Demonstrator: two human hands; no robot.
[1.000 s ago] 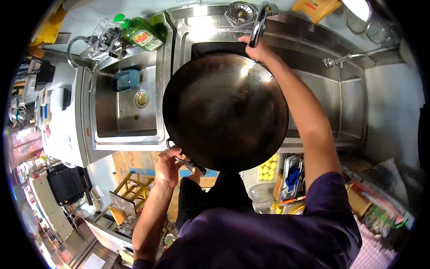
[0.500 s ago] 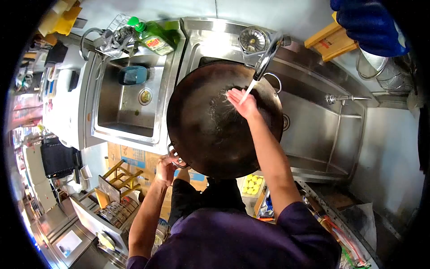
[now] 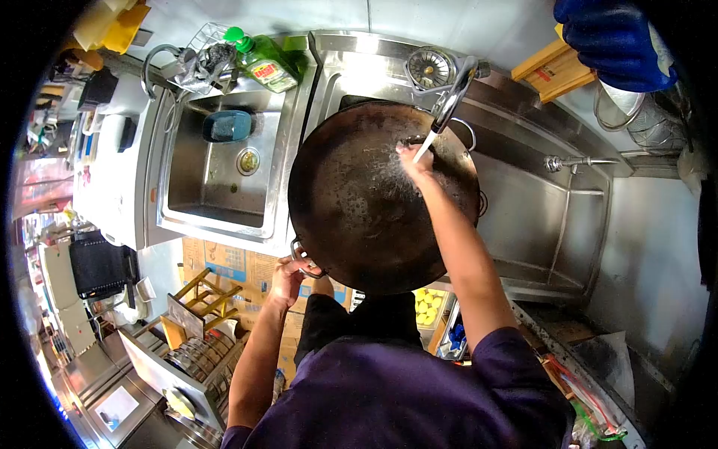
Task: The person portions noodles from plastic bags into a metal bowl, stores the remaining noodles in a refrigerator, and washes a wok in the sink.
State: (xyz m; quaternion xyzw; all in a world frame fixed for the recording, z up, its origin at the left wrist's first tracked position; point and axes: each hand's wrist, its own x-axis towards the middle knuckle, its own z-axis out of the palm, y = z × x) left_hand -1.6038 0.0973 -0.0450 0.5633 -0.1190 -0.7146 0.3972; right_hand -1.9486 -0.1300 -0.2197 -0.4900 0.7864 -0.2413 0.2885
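A large dark wok (image 3: 359,217) rests tilted over the steel sink, its inside wet and streaked. My left hand (image 3: 288,278) is closed around the loop handle at the wok's near left rim. Above the wok's upper right part, my right hand (image 3: 416,159) is in the stream of water from the faucet (image 3: 455,93). Spray spreads around it, and the fingers are too blurred and wet to make out. A second loop handle (image 3: 465,133) stands at the far right rim.
To the left, a smaller sink (image 3: 213,202) holds a blue container (image 3: 226,126). Behind it stand a green detergent bottle (image 3: 267,63) and a wire rack. A strainer basket (image 3: 434,69) is behind the wok. A blue glove (image 3: 617,45) hangs at upper right.
My right hand has gone from a flat, open palm under the water to a drawn-in, blurred shape, with more spray around it. My left hand keeps its hold on the wok handle.
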